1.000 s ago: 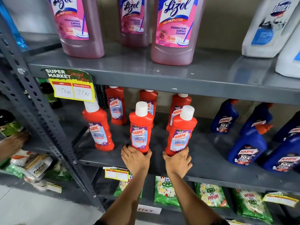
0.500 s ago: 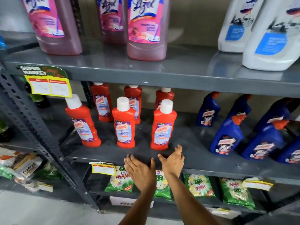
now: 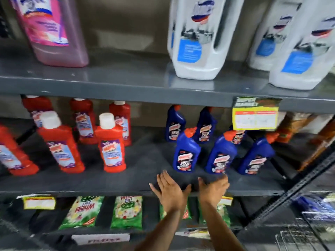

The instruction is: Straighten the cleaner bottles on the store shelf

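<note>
Both hands had shifted right along the middle shelf (image 3: 126,182), away from the red bottles (image 3: 111,142) and toward the blue bottles (image 3: 186,151). Left hand (image 3: 170,191) and right hand (image 3: 213,189) hovered over the shelf's front edge, fingers spread and holding nothing. Three blue bottles stood upright in the front row just beyond the fingertips, their long axes vertical and leaning slightly in the wide view. The middle blue bottle (image 3: 221,154) lay directly ahead of the right hand, which seemed nearer; the leftmost stood ahead of the left hand
</note>
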A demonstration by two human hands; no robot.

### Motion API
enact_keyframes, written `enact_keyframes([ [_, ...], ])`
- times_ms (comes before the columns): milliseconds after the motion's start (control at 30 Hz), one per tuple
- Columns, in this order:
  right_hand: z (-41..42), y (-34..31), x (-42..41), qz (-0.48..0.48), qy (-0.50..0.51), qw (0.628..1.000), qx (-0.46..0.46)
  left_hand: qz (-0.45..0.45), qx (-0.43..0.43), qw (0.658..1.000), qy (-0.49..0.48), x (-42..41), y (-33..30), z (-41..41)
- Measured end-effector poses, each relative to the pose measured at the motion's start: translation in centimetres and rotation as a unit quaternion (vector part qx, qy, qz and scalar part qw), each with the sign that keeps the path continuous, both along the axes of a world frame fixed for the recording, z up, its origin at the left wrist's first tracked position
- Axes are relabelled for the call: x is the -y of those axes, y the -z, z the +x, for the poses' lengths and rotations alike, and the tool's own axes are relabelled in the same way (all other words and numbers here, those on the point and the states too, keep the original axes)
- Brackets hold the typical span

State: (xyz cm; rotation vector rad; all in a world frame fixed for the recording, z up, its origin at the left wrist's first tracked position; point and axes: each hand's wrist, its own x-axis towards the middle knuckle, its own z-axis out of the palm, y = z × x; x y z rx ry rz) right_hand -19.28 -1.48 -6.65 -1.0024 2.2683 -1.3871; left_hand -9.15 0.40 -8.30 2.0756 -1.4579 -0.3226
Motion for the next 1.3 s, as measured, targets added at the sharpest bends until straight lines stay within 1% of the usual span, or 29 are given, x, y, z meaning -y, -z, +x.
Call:
enact_keyframes([
  [67,-2.2,-0.3,1.0,0.005,0.027,0.999,-0.021,0.001,-0.01,1.0,-0.023,1.2,-0.6,-2.0],
  [100,-3.1,-0.3,1.6,0.009,0.021,0.999,-0.024,0.0,-0.014,0.999,-0.035,1.9,-0.9,-2.8],
  [200,-4.7,-0.3,3.2,0.014,-0.036,0.999,-0.001,-0.014,-0.027,0.997,-0.071,3.6,-1.5,-4.8],
  [333,-4.9,-0.1,4.4,0.014,-0.065,0.997,-0.026,-0.036,-0.032,0.992,-0.121,5.2,-1.1,-5.9],
  [533,-4.6,0.8,4.9,0.014,-0.055,0.997,-0.061,-0.036,-0.032,0.985,-0.168,6.0,-0.9,-6.2],
  [733,-4.6,0.8,4.6,0.01,-0.053,0.997,-0.059,-0.033,-0.034,0.985,-0.166,6.0,-0.7,-6.3],
  [1067,-4.7,0.7,4.5,0.036,-0.067,0.996,-0.051,-0.021,-0.031,0.987,-0.157,5.8,-0.7,-6.1],
  [1167,-4.7,0.1,4.1,0.055,-0.082,0.994,-0.035,-0.008,-0.043,0.99,-0.133,5.1,-1.5,-5.8],
  [1233,-4.5,-0.5,3.7,0.046,-0.075,0.996,-0.024,-0.021,-0.048,0.992,-0.111,4.4,-2.1,-5.1],
  [1267,-4.3,-0.6,3.5,0.027,-0.07,0.997,-0.028,-0.043,-0.051,0.994,-0.09,4.1,-2.1,-4.5],
  [1300,-3.7,-1.0,2.8,0.014,-0.056,0.997,-0.043,-0.053,-0.03,0.995,-0.078,3.4,-2.5,-3.9],
])
